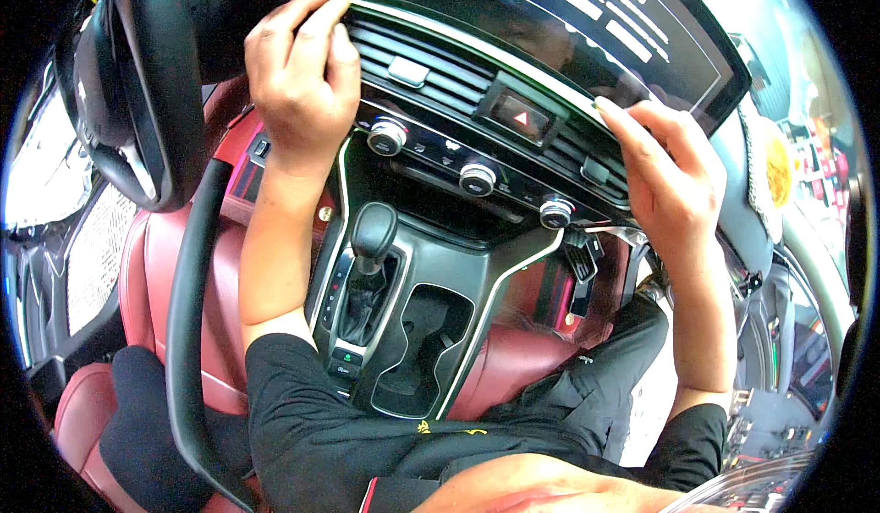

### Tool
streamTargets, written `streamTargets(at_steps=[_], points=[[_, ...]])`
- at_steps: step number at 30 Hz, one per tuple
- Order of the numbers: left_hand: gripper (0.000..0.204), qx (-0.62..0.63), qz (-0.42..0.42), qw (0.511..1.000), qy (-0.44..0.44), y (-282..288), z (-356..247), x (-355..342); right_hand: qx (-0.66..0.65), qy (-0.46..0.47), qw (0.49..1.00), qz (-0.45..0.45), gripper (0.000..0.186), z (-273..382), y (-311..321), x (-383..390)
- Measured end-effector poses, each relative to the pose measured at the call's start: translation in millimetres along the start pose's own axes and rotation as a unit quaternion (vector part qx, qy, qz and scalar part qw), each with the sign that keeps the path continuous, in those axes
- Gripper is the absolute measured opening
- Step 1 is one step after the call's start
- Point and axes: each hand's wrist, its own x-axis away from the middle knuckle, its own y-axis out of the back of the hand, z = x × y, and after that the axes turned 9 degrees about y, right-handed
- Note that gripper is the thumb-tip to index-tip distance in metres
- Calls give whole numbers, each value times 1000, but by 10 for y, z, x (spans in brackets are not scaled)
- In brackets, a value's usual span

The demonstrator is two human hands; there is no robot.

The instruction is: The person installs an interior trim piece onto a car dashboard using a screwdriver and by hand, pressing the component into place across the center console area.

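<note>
My left hand point(300, 87) has its fingers bent over the left end of the dashboard air-vent panel point(431, 59) and its pale top strip. My right hand point(672, 169) grips the same panel's right end, thumb and fingers at the upper edge. Between them sit the hazard button point(521, 117) and the slatted vents. A large glossy screen point(678, 55) stands just above the panel. Below it are three round climate knobs point(477, 176).
A gear lever point(373, 229) and cup holders point(417, 348) sit on the centre console. The steering wheel point(115, 119) is at the upper left. Red seats point(165, 275), red footwells and the door opening at the right surround the console.
</note>
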Motion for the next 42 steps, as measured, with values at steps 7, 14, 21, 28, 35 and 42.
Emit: streamTargets(at_steps=[7,14,21,28,35,42], points=[[27,-2,7,1000,-2,-26,-39,-2,21,-3,1000,1,49,-46,-23,66],[25,-1,-7,1000,-24,-51,7,-14,35,7,999,7,48,-42,-15,51],[25,-29,63,994,-82,62,-212,-100,50,16,999,11,48,-62,-26,75],[35,21,70,991,-108,41,-255,-107,57,26,998,14,48,-68,-28,69],[29,68,150,979,-119,94,-488,-143,56,28,998,13,46,-94,-32,91],[42,87,215,961,-149,117,-697,-156,69,18,997,10,45,-83,-38,129]])
